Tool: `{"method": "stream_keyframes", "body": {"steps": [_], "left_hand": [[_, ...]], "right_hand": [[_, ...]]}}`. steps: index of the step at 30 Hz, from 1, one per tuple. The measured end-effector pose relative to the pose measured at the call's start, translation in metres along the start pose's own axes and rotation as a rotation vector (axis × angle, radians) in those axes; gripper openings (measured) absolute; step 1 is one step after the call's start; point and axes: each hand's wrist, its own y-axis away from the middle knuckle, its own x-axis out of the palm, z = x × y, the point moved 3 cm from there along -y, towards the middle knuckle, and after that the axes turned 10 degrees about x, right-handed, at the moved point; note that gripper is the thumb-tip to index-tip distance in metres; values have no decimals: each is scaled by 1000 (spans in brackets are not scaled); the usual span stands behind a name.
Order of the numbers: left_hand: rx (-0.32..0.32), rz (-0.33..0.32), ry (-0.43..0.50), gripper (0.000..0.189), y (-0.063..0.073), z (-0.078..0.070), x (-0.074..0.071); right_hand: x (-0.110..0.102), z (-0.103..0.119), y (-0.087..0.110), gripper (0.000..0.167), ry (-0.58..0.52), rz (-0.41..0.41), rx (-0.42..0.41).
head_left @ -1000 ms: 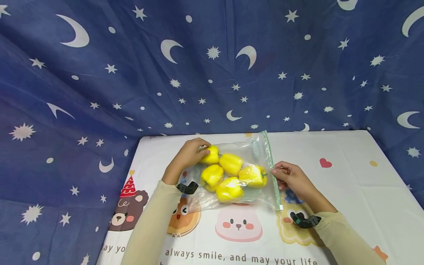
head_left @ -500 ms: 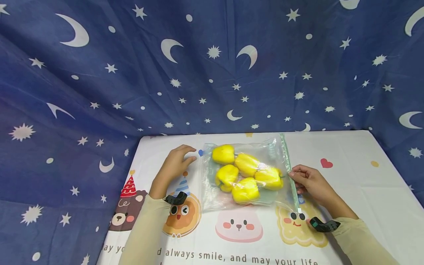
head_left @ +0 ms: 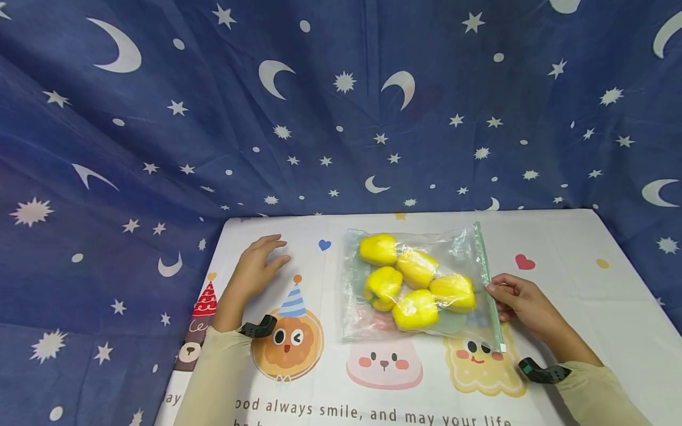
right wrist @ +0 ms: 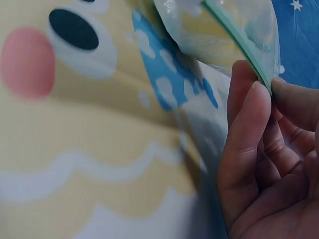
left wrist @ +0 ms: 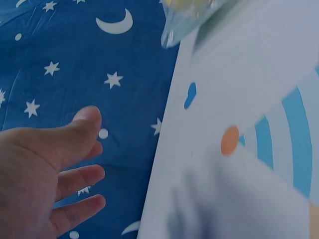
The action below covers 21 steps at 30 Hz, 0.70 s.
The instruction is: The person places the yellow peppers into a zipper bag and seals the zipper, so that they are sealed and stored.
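Note:
A clear zip bag [head_left: 356, 322] with a green zip edge lies flat near the middle of the table, several yellow bell peppers [head_left: 417, 310] inside it. My right hand [head_left: 524, 302] pinches the green zip edge [right wrist: 239, 40] between thumb and fingers, plain in the right wrist view. Off to the left of the bag, my left hand [head_left: 256, 266] hovers with relaxed, parted fingers and holds nothing. In the left wrist view the same left hand [left wrist: 60, 174] is apart from the bag, whose corner [left wrist: 174, 30] shows at the top.
A white tablecloth [head_left: 330, 367] printed with cartoon figures, hearts and lettering covers the table. Behind it hangs a dark blue curtain [head_left: 319, 118] with moons and stars. Each wrist wears a black camera band [head_left: 543, 371].
The bag of peppers has slid to the right with my right hand pinching its zip edge. My left hand has left the bag's left end and moved away leftward.

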Motion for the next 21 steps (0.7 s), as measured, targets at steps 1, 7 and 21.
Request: {"method": "stream_keyframes", "body": {"steps": [1, 7, 21], "left_hand": [[-9, -1, -3, 42, 2, 2, -1], [-48, -14, -12, 46, 13, 15, -5], [-71, -87, -65, 55, 32, 27, -29]], "right_hand": [[-2, -1, 1, 35, 4, -8, 0], [-13, -7, 4, 35, 45, -39, 14], [-39, 6, 18, 51, 183, -127, -23]]}}
